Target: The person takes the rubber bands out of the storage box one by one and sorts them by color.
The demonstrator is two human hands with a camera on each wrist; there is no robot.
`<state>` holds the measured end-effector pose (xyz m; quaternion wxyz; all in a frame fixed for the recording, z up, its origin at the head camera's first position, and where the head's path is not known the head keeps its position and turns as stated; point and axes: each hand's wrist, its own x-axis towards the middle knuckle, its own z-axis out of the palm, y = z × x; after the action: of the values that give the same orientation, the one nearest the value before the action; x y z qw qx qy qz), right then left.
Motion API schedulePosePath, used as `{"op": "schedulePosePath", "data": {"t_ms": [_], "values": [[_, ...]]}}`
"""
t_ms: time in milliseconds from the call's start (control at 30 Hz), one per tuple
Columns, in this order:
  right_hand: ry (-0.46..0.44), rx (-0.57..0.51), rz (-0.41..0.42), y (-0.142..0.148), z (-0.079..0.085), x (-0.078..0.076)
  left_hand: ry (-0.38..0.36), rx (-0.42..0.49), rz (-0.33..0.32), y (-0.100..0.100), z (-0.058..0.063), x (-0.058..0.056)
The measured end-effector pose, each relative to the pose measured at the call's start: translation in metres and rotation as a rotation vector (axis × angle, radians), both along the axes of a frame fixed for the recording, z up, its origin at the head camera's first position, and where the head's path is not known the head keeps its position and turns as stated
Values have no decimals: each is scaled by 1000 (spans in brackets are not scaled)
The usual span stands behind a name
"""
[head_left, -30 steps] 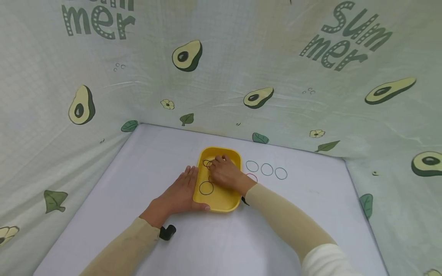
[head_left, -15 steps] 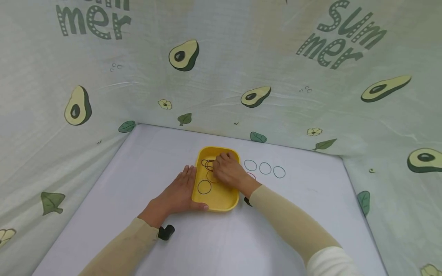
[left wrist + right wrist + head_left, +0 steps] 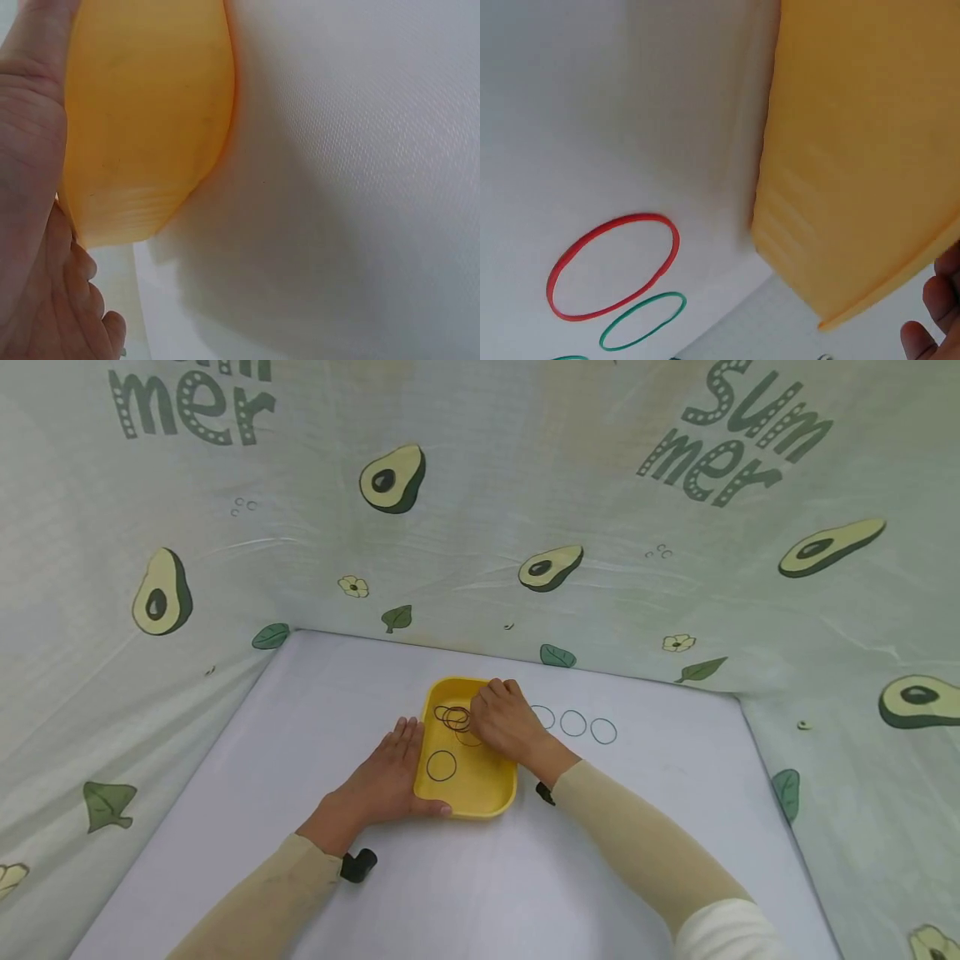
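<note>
A yellow tray (image 3: 480,793) stands on the white table. My left hand (image 3: 384,777) rests along its left side with straight fingers, its thumb across the near rim. Above the tray's far right part is my right hand (image 3: 508,720), fingers bent downward; whether they hold anything is hidden. Inside the tray lie several dark rubber bands (image 3: 444,719) in an overlapping cluster, plus a lone dark rubber band (image 3: 427,767) nearer me. On the table right of the tray, a red rubber band (image 3: 676,244) shows in the right wrist view beside a green rubber band (image 3: 685,301).
Several green rubber bands, among them the rightmost green band (image 3: 615,732), form a row right of the tray. A printed cloth (image 3: 465,527) hangs behind and at both sides of the table (image 3: 637,835). Black wrist cameras, such as the left camera (image 3: 360,865), sit on both wrists.
My right hand has moved right and slightly away from me, from the tray's middle toward its right rim, uncovering more of the band cluster. The left hand stays against the tray.
</note>
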<state>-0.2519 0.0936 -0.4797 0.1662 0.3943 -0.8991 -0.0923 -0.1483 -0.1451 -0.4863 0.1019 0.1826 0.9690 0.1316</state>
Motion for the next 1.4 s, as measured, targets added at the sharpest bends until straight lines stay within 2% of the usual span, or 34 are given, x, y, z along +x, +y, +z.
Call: {"op": "schedulePosePath", "data": {"t_ms": [200, 467, 633, 933, 1167, 1400], "values": [[44, -32, -46, 22, 7, -3, -6, 10, 14, 0, -2, -1], [91, -147, -112, 74, 10, -4, -7, 23, 17, 1, -4, -1], [69, -178, -171, 108, 9, -1, -12, 22, 19, 0, -4, -1], [-18, -199, -261, 149, -6, 14, -6, 21, 17, -1, -3, -1], [-37, -214, -259, 159, -27, 22, -6, 11, 15, 0, -3, -1], [-77, -177, -279, 166, -42, 24, -15, 14, 9, 2, -2, -1]]}}
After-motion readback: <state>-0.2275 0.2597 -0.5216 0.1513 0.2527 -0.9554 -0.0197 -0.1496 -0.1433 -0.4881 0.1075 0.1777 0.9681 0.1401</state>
